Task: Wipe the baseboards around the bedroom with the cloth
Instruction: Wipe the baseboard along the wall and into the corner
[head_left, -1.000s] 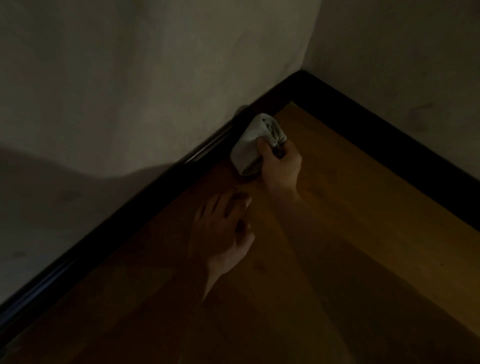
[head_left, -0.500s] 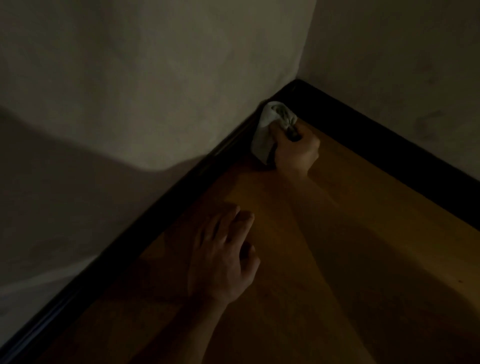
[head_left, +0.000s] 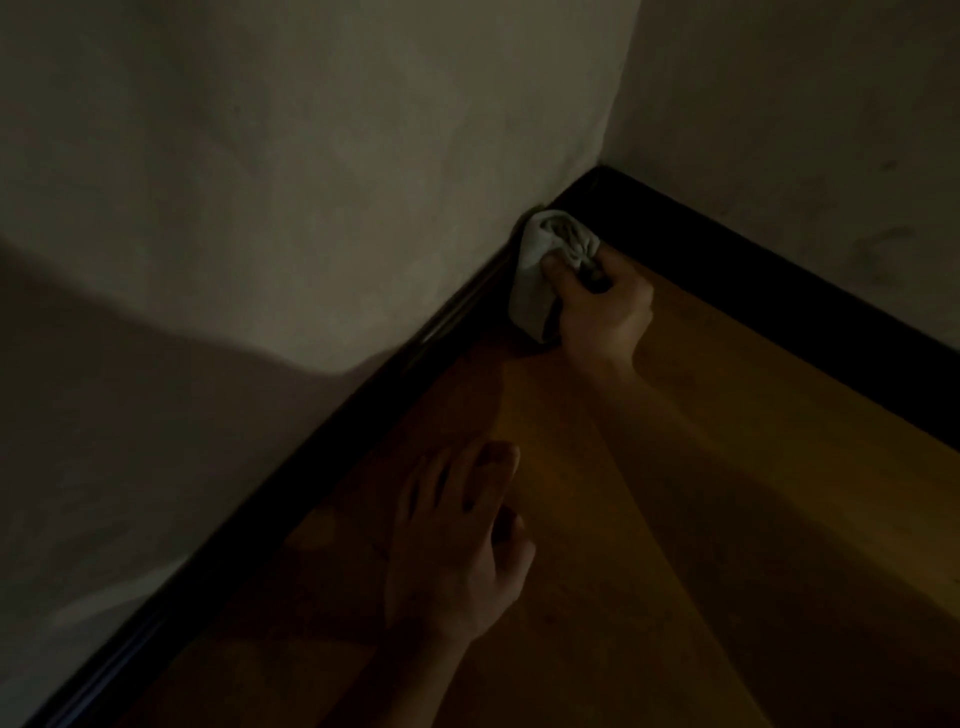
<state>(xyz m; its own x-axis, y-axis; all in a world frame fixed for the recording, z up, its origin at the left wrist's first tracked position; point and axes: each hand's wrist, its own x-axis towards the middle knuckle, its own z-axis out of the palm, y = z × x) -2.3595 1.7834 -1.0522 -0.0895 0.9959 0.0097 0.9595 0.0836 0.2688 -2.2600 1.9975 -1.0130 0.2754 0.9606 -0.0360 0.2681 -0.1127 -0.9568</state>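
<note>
- Two plastered walls (head_left: 311, 182) meet at the far corner of the floor. The light is dim, and they take no part in the work.
- Wooden floor (head_left: 727, 493): both hands are at floor level, and a dark baseboard lines its left edge and its far-right edge.
- Left baseboard (head_left: 311, 452), along the floor's left edge: this is the run being wiped. Judging by where the cloth sits, this pass is nearly at the corner. Whether the length nearer the onlooker is clean cannot be told in this light.
- Right baseboard (head_left: 779, 291), along the far-right edge: there is no cloth on it. It probably remains to be done, as does any of the room out of view.
- Left hand (head_left: 457, 551): palm down on the floor near the left edge, fingers spread and holding nothing, apparently as a prop.
- Right hand (head_left: 602, 306): fingers and thumb are curled round the cloth, pressing it against the left baseboard just short of the corner.
- Cloth (head_left: 540, 260): pale and bunched, touching the baseboard's face and reaching up to its top edge below the wall.
</note>
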